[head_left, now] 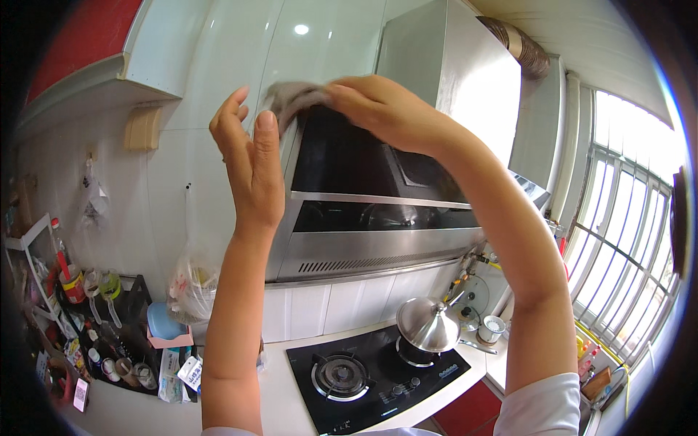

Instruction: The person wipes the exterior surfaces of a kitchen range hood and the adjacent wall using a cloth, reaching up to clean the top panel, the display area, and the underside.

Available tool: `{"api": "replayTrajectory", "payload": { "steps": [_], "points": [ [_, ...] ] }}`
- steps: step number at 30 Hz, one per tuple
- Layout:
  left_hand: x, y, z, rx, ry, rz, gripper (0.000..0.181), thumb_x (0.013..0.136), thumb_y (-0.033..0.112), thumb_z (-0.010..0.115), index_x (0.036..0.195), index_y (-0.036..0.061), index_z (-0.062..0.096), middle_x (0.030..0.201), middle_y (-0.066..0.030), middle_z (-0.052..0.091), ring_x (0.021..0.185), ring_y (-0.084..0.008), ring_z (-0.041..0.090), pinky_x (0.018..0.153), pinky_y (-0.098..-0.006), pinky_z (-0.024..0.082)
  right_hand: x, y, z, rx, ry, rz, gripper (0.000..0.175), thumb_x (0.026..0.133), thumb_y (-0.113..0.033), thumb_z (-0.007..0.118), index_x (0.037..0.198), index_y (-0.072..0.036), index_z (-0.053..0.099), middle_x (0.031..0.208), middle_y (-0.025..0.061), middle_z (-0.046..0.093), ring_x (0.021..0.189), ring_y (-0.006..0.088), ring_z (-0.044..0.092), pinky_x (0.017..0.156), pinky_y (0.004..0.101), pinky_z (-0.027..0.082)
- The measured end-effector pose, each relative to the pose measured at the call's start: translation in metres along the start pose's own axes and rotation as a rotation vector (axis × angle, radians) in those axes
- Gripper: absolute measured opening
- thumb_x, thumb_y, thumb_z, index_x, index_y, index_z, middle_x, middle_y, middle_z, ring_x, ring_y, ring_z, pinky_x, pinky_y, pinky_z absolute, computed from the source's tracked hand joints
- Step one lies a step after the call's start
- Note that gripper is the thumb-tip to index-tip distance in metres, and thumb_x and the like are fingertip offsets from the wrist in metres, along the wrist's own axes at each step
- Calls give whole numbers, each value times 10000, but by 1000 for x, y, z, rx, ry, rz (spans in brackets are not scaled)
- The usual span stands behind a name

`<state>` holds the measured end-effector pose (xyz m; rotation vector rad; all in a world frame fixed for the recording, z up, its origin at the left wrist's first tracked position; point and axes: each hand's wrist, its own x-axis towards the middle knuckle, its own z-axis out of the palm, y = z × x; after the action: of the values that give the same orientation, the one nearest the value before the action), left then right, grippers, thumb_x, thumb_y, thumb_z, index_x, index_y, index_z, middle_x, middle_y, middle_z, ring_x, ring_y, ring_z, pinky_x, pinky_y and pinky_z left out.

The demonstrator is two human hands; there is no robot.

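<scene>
Both arms are raised before a range hood (376, 245) with a black glass panel and a steel lower edge. Pinched in the fingers of my right hand (381, 111) is a grey cloth (294, 98), blurred, at the hood's upper left corner. My left hand (251, 158) is held up just left of the cloth, fingers apart, with nothing seen in it; whether its fingertips touch the cloth cannot be told. Below the hood, a black gas hob (376, 376) lies in the counter, and a steel wok with a domed lid (428, 325) stands on its right burner.
A wall cabinet (98, 87) juts out at upper left. Bottles and jars crowd a black rack (143, 294) at lower left, beside a hanging plastic bag (191, 289). A barred window (621, 218) is at right. A steel duct cover (474, 71) rises above the hood.
</scene>
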<state>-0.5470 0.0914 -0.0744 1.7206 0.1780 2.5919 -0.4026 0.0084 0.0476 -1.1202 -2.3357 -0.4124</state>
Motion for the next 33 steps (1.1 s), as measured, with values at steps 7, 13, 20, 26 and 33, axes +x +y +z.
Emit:
{"api": "replayTrajectory", "payload": {
  "steps": [7, 13, 20, 26, 33],
  "points": [
    [9, -1, 17, -85, -127, -116, 634, 1001, 535, 424, 1355, 9, 442, 1345, -170, 403, 1267, -294, 409, 1078, -405, 329, -74, 101, -58, -139, -60, 461, 493, 997, -347, 414, 1313, 3, 557, 1289, 160, 599, 1156, 239, 557, 1016, 317, 408],
    [8, -5, 26, -177, -293, -257, 597, 977, 576, 467, 1223, 43, 577, 1179, -90, 534, 1107, -187, 479, 992, -319, 369, -23, 97, -38, 64, -198, 412, 460, 979, -401, 438, 1200, -64, 658, 1112, 64, 660, 997, 155, 564, 959, 304, 398],
    [11, -14, 20, -113, -291, -147, 554, 991, 574, 433, 1131, 65, 600, 862, 25, 490, 831, -93, 442, 821, -225, 377, -5, 62, -24, 33, -215, 390, 353, 961, -294, 419, 1152, -114, 656, 1136, 123, 660, 1081, 263, 582, 971, 395, 407],
    [11, -9, 15, -89, -301, -198, 595, 980, 618, 407, 1129, 75, 598, 808, 52, 433, 755, -70, 387, 739, -211, 349, -60, 146, -58, -445, -190, 93, 321, 994, -149, 371, 1148, -2, 612, 1211, 160, 614, 1124, 326, 553, 1019, 409, 399],
    [9, -19, 20, -91, -319, -153, 616, 986, 618, 380, 1151, 62, 586, 924, 14, 489, 907, -110, 437, 896, -242, 342, -166, 294, -116, -681, -214, 401, 244, 879, -84, 484, 1037, -8, 654, 996, 206, 671, 938, 355, 637, 850, 424, 481]
  ]
}}
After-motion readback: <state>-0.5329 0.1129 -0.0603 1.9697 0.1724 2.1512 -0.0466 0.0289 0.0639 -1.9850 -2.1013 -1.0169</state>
